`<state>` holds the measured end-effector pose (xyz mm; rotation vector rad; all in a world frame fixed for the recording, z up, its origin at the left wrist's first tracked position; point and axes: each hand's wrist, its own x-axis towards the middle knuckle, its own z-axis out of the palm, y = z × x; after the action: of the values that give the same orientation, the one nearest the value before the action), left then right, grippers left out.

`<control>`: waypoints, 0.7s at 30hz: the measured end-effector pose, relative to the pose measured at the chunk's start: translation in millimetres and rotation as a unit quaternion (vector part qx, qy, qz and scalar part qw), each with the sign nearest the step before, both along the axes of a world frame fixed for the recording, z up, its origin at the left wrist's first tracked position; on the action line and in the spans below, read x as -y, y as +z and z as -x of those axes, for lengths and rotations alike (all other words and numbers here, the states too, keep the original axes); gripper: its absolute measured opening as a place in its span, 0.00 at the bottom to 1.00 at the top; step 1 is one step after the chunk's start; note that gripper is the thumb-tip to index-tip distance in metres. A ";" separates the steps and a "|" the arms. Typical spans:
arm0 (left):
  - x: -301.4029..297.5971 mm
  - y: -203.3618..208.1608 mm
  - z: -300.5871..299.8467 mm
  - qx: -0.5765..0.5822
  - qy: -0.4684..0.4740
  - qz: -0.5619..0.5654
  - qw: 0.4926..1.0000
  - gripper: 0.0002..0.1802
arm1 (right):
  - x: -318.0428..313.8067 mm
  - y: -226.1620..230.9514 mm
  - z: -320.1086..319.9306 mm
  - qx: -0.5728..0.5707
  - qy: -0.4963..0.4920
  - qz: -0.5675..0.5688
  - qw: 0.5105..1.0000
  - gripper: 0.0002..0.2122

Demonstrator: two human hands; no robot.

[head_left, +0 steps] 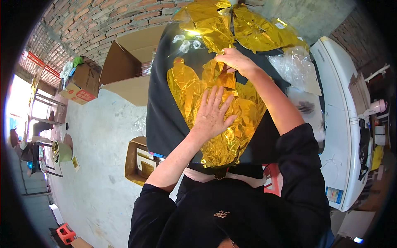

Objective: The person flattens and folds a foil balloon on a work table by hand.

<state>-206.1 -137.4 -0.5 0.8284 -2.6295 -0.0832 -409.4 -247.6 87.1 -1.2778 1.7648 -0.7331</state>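
A flat, shiny gold foil balloon (pixel 225 142) lies crinkled over the dark table cover in front of me. My left hand (pixel 213 115) rests flat on it, palm down with the fingers spread. Farther up, my right hand (pixel 237 63) pinches a fold of the gold foil between thumb and fingers. More gold foil pieces (pixel 262 31) lie at the far end of the table. Several clear coiled strips (pixel 186 45) sit at the far left of the table.
Clear plastic bags (pixel 295 66) lie at the table's right, beside a white freezer-like cabinet (pixel 339 124). Left of the table stand a large open cardboard box (pixel 124 89) and a smaller one (pixel 131 165) on the floor. A brick wall (pixel 124 16) rises behind.
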 end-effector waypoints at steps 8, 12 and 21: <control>1.1 -3.2 0.2 0.010 0.000 -0.006 1.000 0.39 | -4.3 -11.5 1.3 0.032 0.042 -0.004 0.999 0.19; 1.2 -0.5 1.6 0.008 -0.004 -0.005 1.000 0.39 | -16.0 -23.1 31.5 0.017 0.016 0.082 0.996 0.14; 1.0 0.6 1.0 0.007 0.000 -0.001 1.000 0.39 | -75.8 -65.5 53.6 -0.292 0.069 0.369 0.880 0.04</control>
<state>-207.1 -138.3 0.1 0.8313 -2.6425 -0.0796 -463.0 -171.7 21.6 -2.3111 1.8782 -1.0700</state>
